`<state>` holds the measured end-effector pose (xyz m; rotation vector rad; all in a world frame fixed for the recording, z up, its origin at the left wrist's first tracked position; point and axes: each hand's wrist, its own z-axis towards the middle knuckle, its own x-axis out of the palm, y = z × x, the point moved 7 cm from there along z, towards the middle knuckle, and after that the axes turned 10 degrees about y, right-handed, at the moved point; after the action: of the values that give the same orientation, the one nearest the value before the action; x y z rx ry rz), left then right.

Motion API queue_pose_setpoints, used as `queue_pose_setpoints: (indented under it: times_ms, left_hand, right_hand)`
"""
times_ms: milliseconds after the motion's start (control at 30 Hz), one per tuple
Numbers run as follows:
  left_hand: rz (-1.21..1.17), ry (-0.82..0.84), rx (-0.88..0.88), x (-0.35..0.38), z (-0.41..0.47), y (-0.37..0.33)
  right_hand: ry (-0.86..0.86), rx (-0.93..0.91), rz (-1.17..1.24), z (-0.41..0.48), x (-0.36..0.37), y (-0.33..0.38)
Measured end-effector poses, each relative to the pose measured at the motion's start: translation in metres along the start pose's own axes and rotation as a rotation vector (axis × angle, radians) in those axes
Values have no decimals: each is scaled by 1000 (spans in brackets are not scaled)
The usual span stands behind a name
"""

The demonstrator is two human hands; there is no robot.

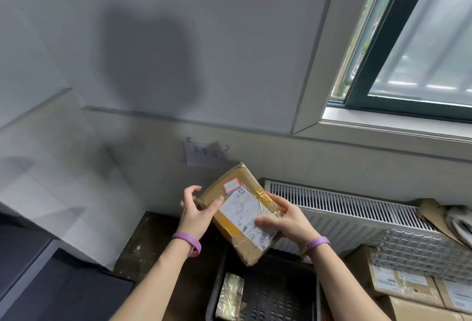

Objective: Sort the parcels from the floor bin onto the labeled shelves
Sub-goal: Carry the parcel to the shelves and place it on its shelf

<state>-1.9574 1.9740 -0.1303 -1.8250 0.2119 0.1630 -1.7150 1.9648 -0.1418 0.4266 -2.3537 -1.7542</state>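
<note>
I hold a flat brown cardboard parcel (231,194), wrapped in tape, with a white shipping label and a small red-framed sticker, tilted in front of the wall. My right hand (283,217) grips its right edge, thumb lying across the label. My left hand (195,209) holds the left edge, thumb on top and fingers curled behind. Below the parcel stands the black plastic floor bin (281,295), with a shiny foil-wrapped parcel (229,295) lying inside at its left.
A handwritten paper label (204,154) is stuck on the wall just above the parcel. A white radiator (344,208) runs under the window. Stacked cardboard boxes (408,285) and bubble wrap (419,251) sit at the lower right. A dark surface lies at the lower left.
</note>
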Motion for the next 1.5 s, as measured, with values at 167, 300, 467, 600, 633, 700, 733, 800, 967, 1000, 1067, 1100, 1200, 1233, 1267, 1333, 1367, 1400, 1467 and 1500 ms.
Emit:
queue_pose_setpoints:
  times_ms: [167, 300, 467, 600, 633, 700, 733, 800, 967, 1000, 1067, 1100, 1200, 1233, 1267, 1333, 1367, 1400, 1467, 1500]
  left_hand:
    - [-48, 43, -19, -50, -5, 13]
    - [-138, -181, -34, -92, -27, 32]
    - [-441, -439, -113, -119, -69, 54]
    - [-669, -619, -139, -123, -114, 70]
    - [-714, -660, -128, -124, -127, 74]
    - [-785, -700, -120, -123, -153, 80]
    - [-796, -702, -133, -122, -166, 84]
    - [-769, -689, -196, -120, -198, 95]
    - [-669, -669, -283, -131, -275, 112]
    - [-687, -719, -266, -137, -289, 114]
    - [-761, -828, -221, -148, -317, 119]
    - [-794, -863, -209, -152, -331, 122]
    - [-866, -943, -232, -156, -371, 137]
    - [-884, -986, -238, -156, -385, 143]
    - [-896, -1035, -235, -156, -399, 150]
    - [-929, -1134, -200, -157, -427, 162]
    - [-954, -1183, -179, -157, -441, 168]
    - [-984, -1231, -157, -157, -454, 174]
    - [-1055, -1324, -112, -156, -484, 185]
    - [-1087, -1367, -87, -157, -498, 190]
  right_hand:
    - [75, -32, -165, 27, 48, 10]
    - [-149, -100, -124, 44, 72, 17]
    - [-34, -175, 140, 49, 121, 32]
    - [263, -192, 67, 38, 175, 29]
    - [298, -209, 52, 33, 187, 30]
    - [346, -239, 51, 27, 206, 33]
    - [378, -234, 48, 25, 215, 34]
    - [461, -213, 19, 20, 232, 37]
    - [718, -175, 21, 8, 278, 43]
    - [756, -169, 20, 5, 288, 44]
    - [857, -163, 6, -6, 313, 44]
    - [917, -162, -17, -13, 326, 43]
    - [1003, -162, -87, -34, 363, 39]
    - [998, -163, -90, -42, 375, 37]
    - [982, -164, -87, -50, 387, 35]
    - [937, -171, -85, -70, 413, 28]
    - [925, -180, -93, -81, 426, 24]
    - [929, -181, -106, -95, 440, 18]
    - [994, -161, -126, -128, 469, -1]
    - [1042, -141, -131, -145, 482, -12]
